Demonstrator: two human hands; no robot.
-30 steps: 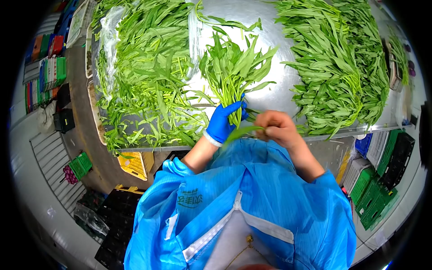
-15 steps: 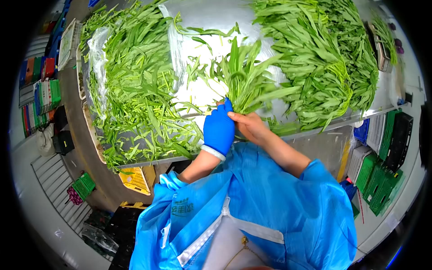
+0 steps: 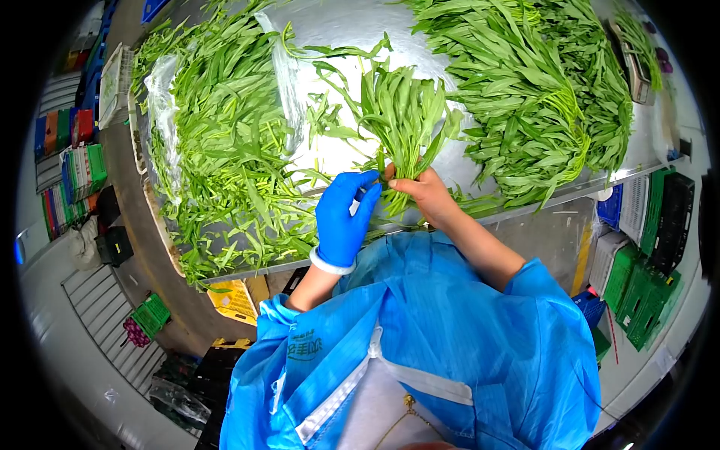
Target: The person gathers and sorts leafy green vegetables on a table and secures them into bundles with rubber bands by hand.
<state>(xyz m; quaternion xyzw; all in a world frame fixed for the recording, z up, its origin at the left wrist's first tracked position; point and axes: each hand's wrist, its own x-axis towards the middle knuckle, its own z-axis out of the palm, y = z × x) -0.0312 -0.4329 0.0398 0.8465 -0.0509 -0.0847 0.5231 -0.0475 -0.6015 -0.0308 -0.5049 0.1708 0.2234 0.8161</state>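
My right hand [image 3: 426, 193], bare, is wrapped round the stems of a bunch of leafy greens [image 3: 403, 112], whose leaves fan out away from me over the metal table. Just left of the stems is my left hand [image 3: 345, 214] in a blue glove, its thumb and fingers apart with nothing seen between them. Loose leaves [image 3: 324, 118] lie on the table beyond the gloved hand. A large loose heap of greens [image 3: 232, 135] spreads to the left, and neatly layered greens [image 3: 517, 97] lie to the right.
The metal table [image 3: 360, 22] has its near edge in front of my body. Clear plastic film [image 3: 285, 79] lies beside the left heap. A yellow crate [image 3: 234, 301] stands below the table at left. Green crates [image 3: 637, 300] stand on the floor at right.
The bunch has passed from my gloved left hand to my right hand. My left hand has come away to the left and opened. The leaf earlier in my right hand is no longer there.
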